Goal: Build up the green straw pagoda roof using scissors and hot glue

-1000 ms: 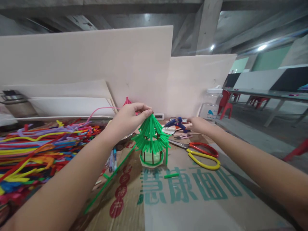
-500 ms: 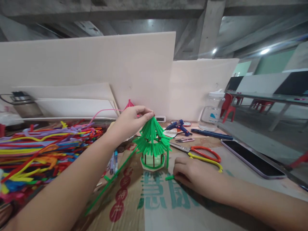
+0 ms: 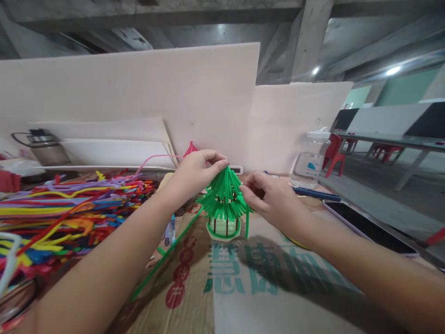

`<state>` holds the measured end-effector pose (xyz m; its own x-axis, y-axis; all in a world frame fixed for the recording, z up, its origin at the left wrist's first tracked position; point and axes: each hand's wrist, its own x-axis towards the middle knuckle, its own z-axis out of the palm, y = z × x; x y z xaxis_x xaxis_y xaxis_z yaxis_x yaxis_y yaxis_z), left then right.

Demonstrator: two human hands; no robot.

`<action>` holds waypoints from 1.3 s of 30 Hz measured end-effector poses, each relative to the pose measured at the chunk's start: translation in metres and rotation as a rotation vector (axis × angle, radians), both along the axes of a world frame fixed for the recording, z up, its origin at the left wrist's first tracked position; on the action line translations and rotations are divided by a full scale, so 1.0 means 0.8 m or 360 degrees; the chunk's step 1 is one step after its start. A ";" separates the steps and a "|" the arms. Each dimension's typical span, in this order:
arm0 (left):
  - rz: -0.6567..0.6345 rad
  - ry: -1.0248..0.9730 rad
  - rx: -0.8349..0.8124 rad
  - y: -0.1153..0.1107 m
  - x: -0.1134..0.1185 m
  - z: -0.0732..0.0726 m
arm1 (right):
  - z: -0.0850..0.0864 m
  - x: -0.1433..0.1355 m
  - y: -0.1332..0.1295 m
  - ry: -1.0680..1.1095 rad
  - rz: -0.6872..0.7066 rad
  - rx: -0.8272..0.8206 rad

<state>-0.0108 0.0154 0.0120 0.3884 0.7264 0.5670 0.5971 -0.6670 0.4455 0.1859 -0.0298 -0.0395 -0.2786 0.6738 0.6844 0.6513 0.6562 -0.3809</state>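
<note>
A small pavilion model (image 3: pixel 224 211) stands upright on the cardboard, with two tiers of green pipe-cleaner roof, thin brown posts and a pale base edged in green. My left hand (image 3: pixel 200 174) pinches the tip of its roof. My right hand (image 3: pixel 273 197) is at the roof's right side, thumb and fingers closed together. The short green pipe cleaner in those fingers is almost wholly hidden now. Against the model's right side a green strip (image 3: pixel 247 222) stands upright. A long green pipe cleaner (image 3: pixel 167 255) lies slanting on the left.
A heap of coloured pipe cleaners (image 3: pixel 69 208) covers the left side. A pink pointed piece (image 3: pixel 190 148) stands behind my left hand. To the right are a clear bottle (image 3: pixel 309 160), a dark blue pen-like tool (image 3: pixel 316 194) and a phone (image 3: pixel 368 227). White boards (image 3: pixel 139 102) stand behind.
My right hand has risen from the cardboard to the roof's right side, bringing the short green pipe cleaner. It now covers the glue gun and most of the scissors. My left hand still pinches the roof tip.
</note>
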 end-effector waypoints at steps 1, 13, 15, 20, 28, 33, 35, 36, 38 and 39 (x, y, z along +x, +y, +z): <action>0.0000 0.0001 0.0003 0.000 0.000 0.000 | -0.005 -0.002 0.000 -0.0030 -0.0015 0.0016; 0.0015 0.0016 0.0017 -0.002 0.004 0.001 | -0.029 -0.011 0.005 -0.0142 -0.0099 0.0249; 0.0014 0.0011 0.0014 -0.002 0.004 0.001 | -0.029 -0.012 0.007 -0.0137 -0.0107 0.0246; 0.0027 0.0015 0.0014 -0.003 0.004 0.003 | -0.030 -0.014 0.009 -0.0116 -0.0114 0.0188; 0.0033 0.0034 0.0042 -0.005 0.005 0.003 | -0.029 -0.015 0.011 -0.0087 -0.0117 0.0147; 0.0010 0.0042 0.0052 -0.003 0.003 0.002 | -0.027 -0.015 0.010 -0.0161 -0.0147 0.0210; 0.0017 0.0051 0.0045 -0.002 0.002 0.002 | -0.026 -0.014 0.008 -0.0218 -0.0159 0.0241; 0.0021 0.0053 0.0041 -0.001 0.002 0.002 | -0.026 -0.014 0.007 -0.0243 -0.0161 0.0248; 0.0028 0.0051 0.0035 -0.001 0.002 0.001 | -0.023 -0.010 0.006 -0.0253 -0.0142 0.0227; 0.0030 0.0049 0.0029 -0.001 0.001 0.001 | -0.021 -0.006 0.006 -0.0221 -0.0115 0.0198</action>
